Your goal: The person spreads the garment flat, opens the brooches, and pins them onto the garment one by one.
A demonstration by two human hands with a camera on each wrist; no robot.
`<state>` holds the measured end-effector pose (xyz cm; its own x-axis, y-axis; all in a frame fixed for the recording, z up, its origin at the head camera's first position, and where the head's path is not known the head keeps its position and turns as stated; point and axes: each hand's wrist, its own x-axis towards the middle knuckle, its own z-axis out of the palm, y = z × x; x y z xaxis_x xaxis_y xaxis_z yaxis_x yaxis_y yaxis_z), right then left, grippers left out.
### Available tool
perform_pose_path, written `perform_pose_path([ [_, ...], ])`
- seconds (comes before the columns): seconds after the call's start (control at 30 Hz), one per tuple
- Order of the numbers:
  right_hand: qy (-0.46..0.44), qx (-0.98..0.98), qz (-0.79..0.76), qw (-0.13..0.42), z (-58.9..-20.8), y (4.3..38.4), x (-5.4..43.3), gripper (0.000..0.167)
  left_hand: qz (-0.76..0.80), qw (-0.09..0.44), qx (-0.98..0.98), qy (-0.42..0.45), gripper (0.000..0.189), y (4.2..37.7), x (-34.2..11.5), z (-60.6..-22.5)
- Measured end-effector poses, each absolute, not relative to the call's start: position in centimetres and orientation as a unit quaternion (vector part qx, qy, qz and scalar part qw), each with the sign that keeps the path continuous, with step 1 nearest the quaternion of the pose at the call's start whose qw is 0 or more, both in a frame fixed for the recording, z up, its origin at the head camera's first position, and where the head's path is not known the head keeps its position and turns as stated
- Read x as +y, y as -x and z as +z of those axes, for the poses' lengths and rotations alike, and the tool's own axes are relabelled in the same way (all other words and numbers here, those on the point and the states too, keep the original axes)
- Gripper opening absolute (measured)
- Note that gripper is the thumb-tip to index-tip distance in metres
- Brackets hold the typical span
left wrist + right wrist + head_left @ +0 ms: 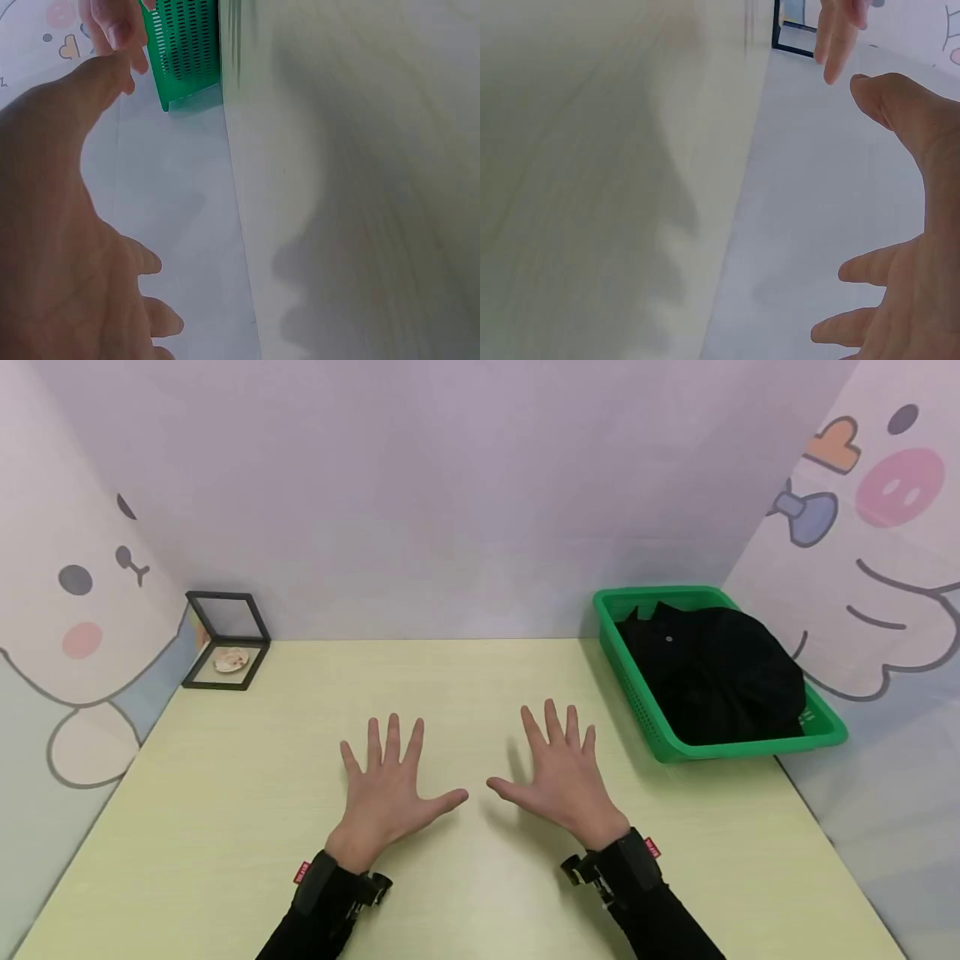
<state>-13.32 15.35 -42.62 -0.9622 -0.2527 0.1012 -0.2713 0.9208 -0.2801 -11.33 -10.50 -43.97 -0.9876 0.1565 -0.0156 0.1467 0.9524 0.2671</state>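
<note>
My left hand [386, 792] is spread above the table with its fingers straight and its thumb pointing inward. Opposite it, my right hand [562, 777] is spread the same way, thumb towards the left one. A gap separates the two thumbs, and neither hand holds anything. Shadows on the tabletop lie apart from both hands. Nearest to the right hand is a green plastic basket [651, 714] with perforated sides. Black fabric [712, 668] lies bunched in it, rounded on the right, with a small pale spot; its exact kind is unclear.
At the table's back left corner stands a black-edged hinged frame [217, 686], opened upright, with a small pale round object [231, 660] in its lower half. A light wooden tabletop [480, 693] lies between, with a pale backdrop behind and cartoon-printed sheets at both sides.
</note>
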Motion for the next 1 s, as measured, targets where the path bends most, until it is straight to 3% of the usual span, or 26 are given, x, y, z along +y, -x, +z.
perform_pose_path([
  [0.5,-0.164,-0.976,0.138,0.041,-34.9,14.3,20.6,0.109,0.187,-0.001,0.977,-0.103,0.115,10.3,-10.5,-42.1],
  [0.73,-0.146,-0.98,0.133,0.015,-29.9,15.4,24.7,0.108,0.199,-0.008,0.973,-0.12,0.114,9.8,-10.7,-41.3],
  [1.0,-0.107,-0.983,0.14,-0.041,-27.3,19.3,30.0,0.109,0.211,0.0,0.971,-0.115,0.111,9.4,-10.9,-41.3],
])
